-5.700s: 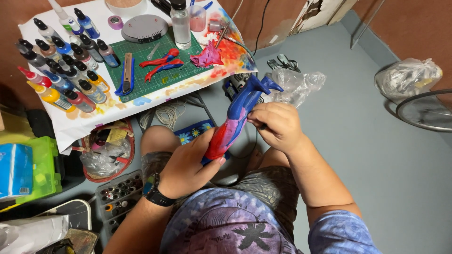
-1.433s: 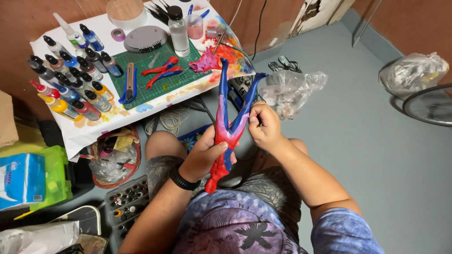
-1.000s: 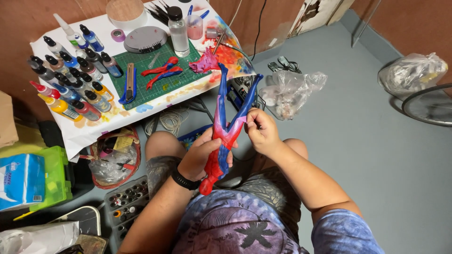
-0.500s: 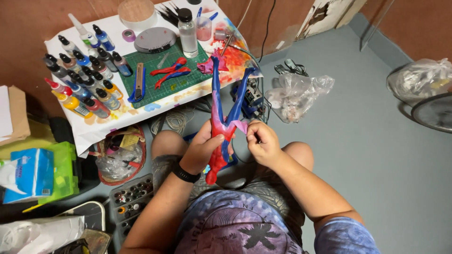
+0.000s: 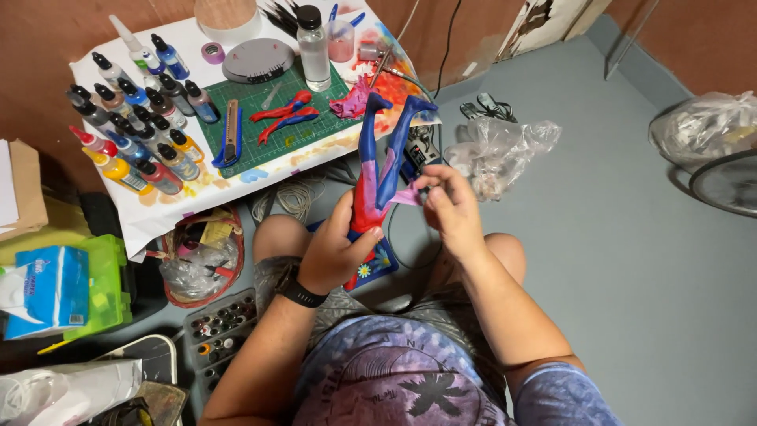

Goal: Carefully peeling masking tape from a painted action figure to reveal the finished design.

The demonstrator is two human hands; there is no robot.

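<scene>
My left hand (image 5: pixel 339 248) grips the torso of a red, blue and pink painted figure (image 5: pixel 378 162), held upside down so its two blue legs point up toward the table. My right hand (image 5: pixel 445 207) pinches a small pink piece (image 5: pixel 408 194) against the side of the figure. A black watch sits on my left wrist. Both hands are above my knees as I sit on the floor.
A low table (image 5: pixel 158 217) with a green cutting mat (image 5: pixel 276 118) holds many paint dropper bottles (image 5: pixel 134 118), a utility knife (image 5: pixel 229 132), two loose figure arms (image 5: pixel 284 114), a clear bottle (image 5: pixel 313 47) and tape. A basket (image 5: pixel 201 256), a tissue pack (image 5: pixel 47 292), a parts tray (image 5: pixel 217 335) and plastic bags (image 5: pixel 501 150) lie around.
The figure went from lying slanted across my lap to upright with legs up. My right hand slid from its legs down to its middle and now pinches a pink piece.
</scene>
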